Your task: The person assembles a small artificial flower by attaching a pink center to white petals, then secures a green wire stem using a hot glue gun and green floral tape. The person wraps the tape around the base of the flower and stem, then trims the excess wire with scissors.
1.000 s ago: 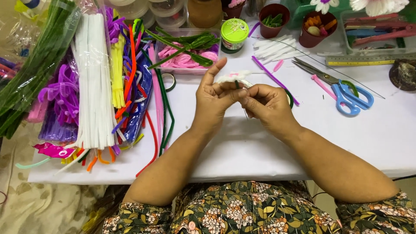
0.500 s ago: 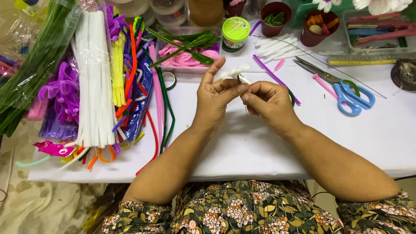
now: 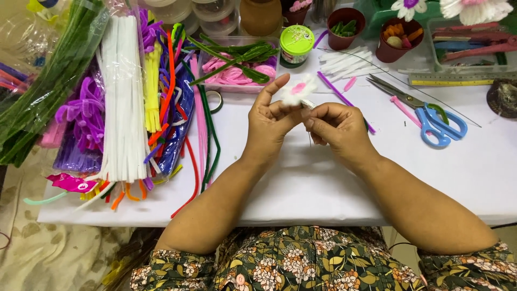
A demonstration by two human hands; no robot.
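White fuzzy pipe-cleaner flower point(image 3: 298, 89) with a pink centre sits above the white worktop point(image 3: 301, 183), pinched at its base by the left hand point(image 3: 272, 121), index finger raised; it is best held steady there while the stem is worked, I judge. Right hand point(image 3: 336, 128) curls just beside it, fingers point(image 3: 318, 114) pressed together on the stem below.

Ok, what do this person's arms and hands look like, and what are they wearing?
Both forearms are bare, with no gloves, watch or bracelets in view. The left hand and right hand show no rings that I can make out. Short sleeves of a dark green garment with a cream and orange flower print cover the upper arms.
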